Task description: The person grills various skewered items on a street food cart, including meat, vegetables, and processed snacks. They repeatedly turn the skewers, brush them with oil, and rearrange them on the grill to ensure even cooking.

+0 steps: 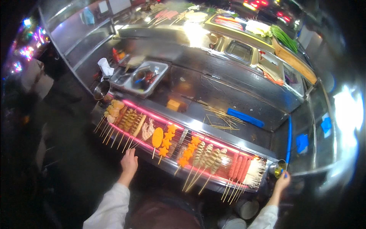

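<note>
Free room and obstructions at a skewer display rack.

The rack (179, 147) is covered edge to edge by skewers (202, 156), their sticks overhanging the near rim. Open griddle surface (213, 91) is left behind it, interrupted only by loose bamboo sticks (223, 120) and a blue cloth (246, 117).

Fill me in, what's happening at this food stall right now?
A person stands at a lit skewer rack. The left hand rests open at the rack's front edge by the skewer sticks. The right hand reaches to a small metal cup at the rack's right end, fingers at its rim. Sausage skewers lie nearby.
</note>
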Motion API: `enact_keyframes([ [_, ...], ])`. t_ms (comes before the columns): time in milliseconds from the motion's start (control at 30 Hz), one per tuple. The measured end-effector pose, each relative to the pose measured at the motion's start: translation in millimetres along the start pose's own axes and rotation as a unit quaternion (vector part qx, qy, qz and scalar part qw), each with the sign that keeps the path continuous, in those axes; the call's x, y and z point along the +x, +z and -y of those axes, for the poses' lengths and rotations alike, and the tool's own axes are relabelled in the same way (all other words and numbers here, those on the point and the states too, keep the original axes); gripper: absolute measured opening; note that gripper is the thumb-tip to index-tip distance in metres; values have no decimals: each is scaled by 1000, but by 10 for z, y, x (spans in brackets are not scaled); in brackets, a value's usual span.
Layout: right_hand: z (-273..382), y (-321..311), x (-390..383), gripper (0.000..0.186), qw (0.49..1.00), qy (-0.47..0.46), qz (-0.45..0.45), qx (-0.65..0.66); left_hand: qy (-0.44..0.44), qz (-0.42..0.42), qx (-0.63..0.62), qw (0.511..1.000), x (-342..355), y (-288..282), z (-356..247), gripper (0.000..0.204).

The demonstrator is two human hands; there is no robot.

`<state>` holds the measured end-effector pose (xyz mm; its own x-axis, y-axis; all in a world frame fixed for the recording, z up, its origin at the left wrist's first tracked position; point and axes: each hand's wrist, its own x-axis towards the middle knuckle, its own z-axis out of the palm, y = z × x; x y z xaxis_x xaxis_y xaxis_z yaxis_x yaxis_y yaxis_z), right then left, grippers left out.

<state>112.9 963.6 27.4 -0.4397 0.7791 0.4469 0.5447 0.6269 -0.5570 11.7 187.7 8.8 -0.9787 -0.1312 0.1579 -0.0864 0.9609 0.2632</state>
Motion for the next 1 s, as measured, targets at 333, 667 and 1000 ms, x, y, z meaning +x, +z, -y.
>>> enact_keyframes([
  [333, -175, -54, -128, 25, 796, 348, -102, 484, 5, 18, 58, 998, 199, 306, 183, 27],
  [667, 2253, 768, -1678, 23, 388, 457, 176, 781, -469, 208, -643, 569, -480, 754, -598, 17],
  [1000, 4443, 1710, -3405, 11, 756, 225, 406, 461, -459, 144, -637, 602, -336, 957, -494, 8],
])
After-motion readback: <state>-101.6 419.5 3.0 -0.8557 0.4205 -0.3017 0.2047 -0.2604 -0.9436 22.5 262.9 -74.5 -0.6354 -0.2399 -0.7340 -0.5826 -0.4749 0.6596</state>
